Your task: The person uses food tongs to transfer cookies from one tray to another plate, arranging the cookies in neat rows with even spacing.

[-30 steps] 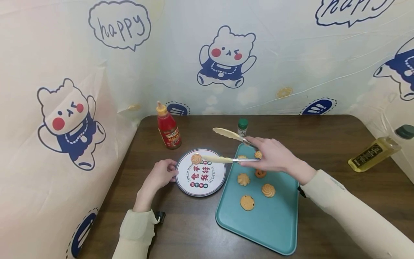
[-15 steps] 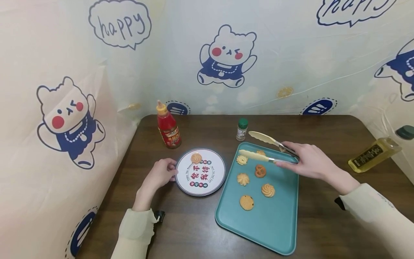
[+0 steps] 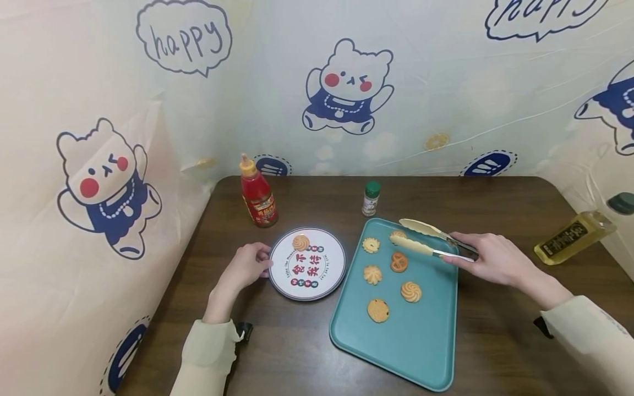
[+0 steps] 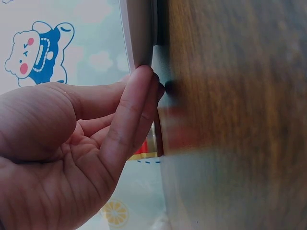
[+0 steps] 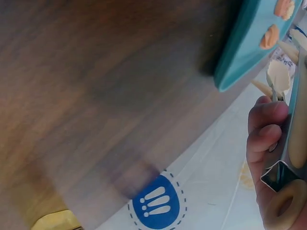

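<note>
My left hand (image 3: 246, 262) holds the left rim of a round white plate (image 3: 331, 268) with red lettering. In the left wrist view, its fingertips (image 4: 142, 76) meet the plate's edge. One swirled cookie (image 3: 300, 242) lies near the plate's upper left. My right hand (image 3: 500, 258) grips metal tongs (image 3: 415, 246) with cream tips, their arms spread apart. These tips hover over the far part of a teal tray (image 3: 416, 346), around a cookie (image 3: 398, 235) they partly cover. Nearby on the tray lie a pretzel-shaped cookie (image 3: 398, 262), a swirled cookie (image 3: 411, 291) and several others.
A red sauce bottle (image 3: 260, 201) with a yellow cap stands behind the plate. Beyond the tray's far edge is a small green-capped spice jar (image 3: 370, 199). An oil bottle (image 3: 569, 236) stands at the right of the brown wooden table (image 3: 282, 341). Printed sheeting (image 3: 426, 93) hangs behind.
My right hand has drawn the tongs rightward, from the cookie on the plate to above the tray's far right. That cookie stays on the plate. My left hand has kept its place.
</note>
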{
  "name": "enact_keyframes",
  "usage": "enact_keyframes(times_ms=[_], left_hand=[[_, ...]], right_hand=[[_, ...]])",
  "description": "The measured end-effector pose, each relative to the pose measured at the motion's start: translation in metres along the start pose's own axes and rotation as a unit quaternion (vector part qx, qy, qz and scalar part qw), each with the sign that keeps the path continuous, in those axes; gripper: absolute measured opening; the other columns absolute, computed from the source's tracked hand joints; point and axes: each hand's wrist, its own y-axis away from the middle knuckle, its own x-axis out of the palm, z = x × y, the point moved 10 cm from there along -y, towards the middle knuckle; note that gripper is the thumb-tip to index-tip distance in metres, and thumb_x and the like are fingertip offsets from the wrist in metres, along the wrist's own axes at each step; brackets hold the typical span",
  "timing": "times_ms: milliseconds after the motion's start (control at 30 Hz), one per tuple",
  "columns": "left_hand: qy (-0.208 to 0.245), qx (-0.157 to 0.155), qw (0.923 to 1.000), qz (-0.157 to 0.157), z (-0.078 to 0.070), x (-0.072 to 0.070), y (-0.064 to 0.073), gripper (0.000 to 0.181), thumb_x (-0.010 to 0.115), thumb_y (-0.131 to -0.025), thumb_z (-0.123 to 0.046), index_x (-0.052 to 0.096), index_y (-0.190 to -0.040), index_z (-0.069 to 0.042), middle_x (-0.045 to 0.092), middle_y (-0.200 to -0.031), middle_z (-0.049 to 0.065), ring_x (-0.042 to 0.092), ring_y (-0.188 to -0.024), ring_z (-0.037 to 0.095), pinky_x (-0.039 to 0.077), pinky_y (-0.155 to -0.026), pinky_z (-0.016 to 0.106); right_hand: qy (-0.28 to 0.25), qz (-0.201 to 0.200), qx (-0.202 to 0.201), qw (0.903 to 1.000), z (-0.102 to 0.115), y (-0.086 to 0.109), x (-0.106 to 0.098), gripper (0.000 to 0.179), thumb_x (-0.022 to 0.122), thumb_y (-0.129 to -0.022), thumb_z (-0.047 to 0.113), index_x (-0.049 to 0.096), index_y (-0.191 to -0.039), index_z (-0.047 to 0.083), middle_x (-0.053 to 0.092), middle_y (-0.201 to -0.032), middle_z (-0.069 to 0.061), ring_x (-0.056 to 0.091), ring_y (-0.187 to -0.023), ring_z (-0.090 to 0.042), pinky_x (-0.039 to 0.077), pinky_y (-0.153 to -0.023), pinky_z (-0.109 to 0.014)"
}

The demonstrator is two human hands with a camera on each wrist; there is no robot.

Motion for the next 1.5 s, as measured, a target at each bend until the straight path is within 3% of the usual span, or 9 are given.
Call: enact_keyframes(times_ms=[200,300,633,867,1100,1233,1500], left_hand=[[0.002,-0.002,1.0,0.0,0.001,0.0,0.0,0.041,0.07,-0.093,-0.006,0.057,-0.131,0.004,0.063,-0.1,0.014,0.066,-0.074,0.017,0.059,-0.074,0.029],[0.003,-0.003,1.0,0.0,0.001,0.0,0.0,0.041,0.07,-0.093,-0.006,0.057,-0.131,0.003,0.063,-0.1,0.014,0.066,-0.075,0.017,0.059,-0.074,0.029],[0.005,0.002,1.0,-0.001,0.0,-0.001,0.0,0.041,0.069,-0.093,-0.006,0.057,-0.131,0.004,0.063,-0.1,0.015,0.066,-0.075,0.018,0.06,-0.074,0.03],[0.005,0.0,1.0,0.001,0.001,0.0,0.0,0.041,0.069,-0.093,-0.006,0.057,-0.132,0.004,0.063,-0.1,0.015,0.066,-0.075,0.017,0.06,-0.073,0.029],[0.003,0.0,1.0,-0.001,0.001,-0.001,0.0,0.042,0.069,-0.094,-0.006,0.057,-0.132,0.004,0.063,-0.101,0.015,0.066,-0.075,0.017,0.059,-0.074,0.029],[0.003,-0.001,1.0,-0.001,0.001,0.0,-0.001,0.041,0.069,-0.094,-0.007,0.057,-0.132,0.003,0.063,-0.101,0.015,0.066,-0.075,0.017,0.059,-0.074,0.029],[0.003,-0.005,1.0,0.002,0.003,0.001,-0.001,0.041,0.069,-0.094,-0.007,0.057,-0.132,0.003,0.063,-0.101,0.014,0.066,-0.075,0.017,0.059,-0.074,0.029]], right_hand=[[-0.005,0.013,0.004,0.9999,-0.005,0.004,0.007,0.064,0.068,-0.091,0.051,0.064,-0.13,0.001,0.06,-0.068,0.007,0.048,-0.058,-0.008,0.039,-0.052,-0.027],[-0.006,0.019,0.005,0.9998,-0.007,0.004,0.01,0.064,0.068,-0.091,0.052,0.064,-0.13,0.001,0.062,-0.072,0.006,0.049,-0.06,-0.009,0.039,-0.054,-0.027],[-0.004,0.035,0.012,0.9993,-0.01,0.003,0.017,0.067,0.067,-0.091,0.053,0.063,-0.131,0.0,0.045,-0.059,0.008,0.048,-0.058,-0.009,0.033,-0.049,-0.026],[-0.006,0.034,0.01,0.9994,-0.01,0.002,0.018,0.067,0.066,-0.092,0.053,0.063,-0.131,-0.001,0.048,-0.061,0.008,0.048,-0.059,-0.009,0.033,-0.047,-0.026],[-0.007,0.028,0.009,0.9995,-0.01,0.002,0.018,0.066,0.067,-0.092,0.052,0.064,-0.13,-0.002,0.071,-0.088,-0.008,0.052,-0.064,-0.011,0.038,-0.052,-0.027],[-0.006,0.023,0.005,0.9997,-0.01,0.003,0.018,0.065,0.067,-0.092,0.05,0.063,-0.13,-0.003,0.073,-0.099,-0.016,0.052,-0.064,-0.011,0.041,-0.054,-0.028],[-0.01,0.023,0.003,0.9997,-0.009,0.006,0.018,0.065,0.068,-0.092,0.049,0.063,-0.13,-0.003,0.073,-0.1,-0.016,0.053,-0.065,-0.011,0.04,-0.054,-0.027]])
